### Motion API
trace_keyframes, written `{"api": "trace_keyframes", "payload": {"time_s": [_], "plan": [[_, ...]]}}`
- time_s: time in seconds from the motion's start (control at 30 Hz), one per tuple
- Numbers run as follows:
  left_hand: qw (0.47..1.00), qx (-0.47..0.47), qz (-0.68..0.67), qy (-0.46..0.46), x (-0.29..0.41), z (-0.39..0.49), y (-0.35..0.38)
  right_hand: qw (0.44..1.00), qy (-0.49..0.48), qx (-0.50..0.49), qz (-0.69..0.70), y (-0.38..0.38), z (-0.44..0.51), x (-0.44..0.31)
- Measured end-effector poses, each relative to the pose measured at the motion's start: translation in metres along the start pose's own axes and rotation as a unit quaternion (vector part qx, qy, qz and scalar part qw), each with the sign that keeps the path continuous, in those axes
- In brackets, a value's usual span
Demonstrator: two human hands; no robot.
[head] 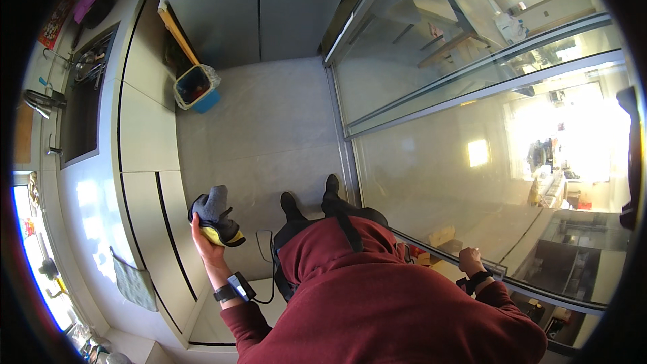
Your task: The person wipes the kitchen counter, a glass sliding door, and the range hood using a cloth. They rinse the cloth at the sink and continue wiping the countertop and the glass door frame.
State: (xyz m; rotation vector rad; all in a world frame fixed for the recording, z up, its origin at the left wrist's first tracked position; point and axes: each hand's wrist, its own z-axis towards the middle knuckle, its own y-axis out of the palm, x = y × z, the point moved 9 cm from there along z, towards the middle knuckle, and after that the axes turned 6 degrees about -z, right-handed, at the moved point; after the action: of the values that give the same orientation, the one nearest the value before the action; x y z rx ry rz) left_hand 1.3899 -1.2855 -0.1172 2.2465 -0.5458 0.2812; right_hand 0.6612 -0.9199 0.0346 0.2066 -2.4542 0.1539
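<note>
My left hand [207, 242] is shut around a bundle of grey, black and yellow cloths [216, 217], held up over the floor near the white cabinet fronts. A strapped device with a cable sits on that wrist. At the right, my right hand [471, 260] is closed beside the metal frame of a sliding glass door [455, 265]. Whether it touches the frame or holds something cannot be told. A black band with a small device is on the right wrist.
A sink [83, 106] with a faucet is set in the white counter [91, 212] at the left. A lined blue bin [206, 102] stands by the cabinets. A grey-green cloth [135, 283] hangs at the counter's edge. Glass panels [429, 172] border the floor on the right.
</note>
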Motion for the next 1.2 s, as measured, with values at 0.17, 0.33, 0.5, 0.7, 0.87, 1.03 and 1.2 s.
{"api": "trace_keyframes", "payload": {"time_s": [0.17,0.33,0.5,0.7,0.87,1.03,1.2], "plan": [[1.0,-0.011,0.009,-0.02,-0.003,0.009,0.011,1.0,0.001,0.006,0.029,0.013,-0.006,-0.001],[1.0,-0.013,0.017,-0.023,-0.001,0.012,0.022,1.0,-0.002,0.011,0.029,0.021,-0.009,-0.002],[1.0,0.0,0.005,-0.026,0.0,0.013,0.017,1.0,-0.005,-0.012,0.0,0.032,-0.004,-0.004],[1.0,-0.001,0.015,-0.027,0.003,0.011,0.005,1.0,-0.011,-0.011,0.022,0.041,0.001,0.0],[0.999,-0.008,0.019,-0.031,0.001,0.011,0.006,1.0,-0.009,-0.007,0.028,0.044,-0.001,0.001],[0.999,-0.001,0.004,-0.038,0.001,0.012,0.007,1.0,-0.021,-0.019,0.011,0.051,-0.004,-0.004],[0.999,-0.018,0.014,-0.029,0.004,0.011,0.013,0.999,-0.025,-0.038,-0.004,0.06,-0.006,-0.008]]}}
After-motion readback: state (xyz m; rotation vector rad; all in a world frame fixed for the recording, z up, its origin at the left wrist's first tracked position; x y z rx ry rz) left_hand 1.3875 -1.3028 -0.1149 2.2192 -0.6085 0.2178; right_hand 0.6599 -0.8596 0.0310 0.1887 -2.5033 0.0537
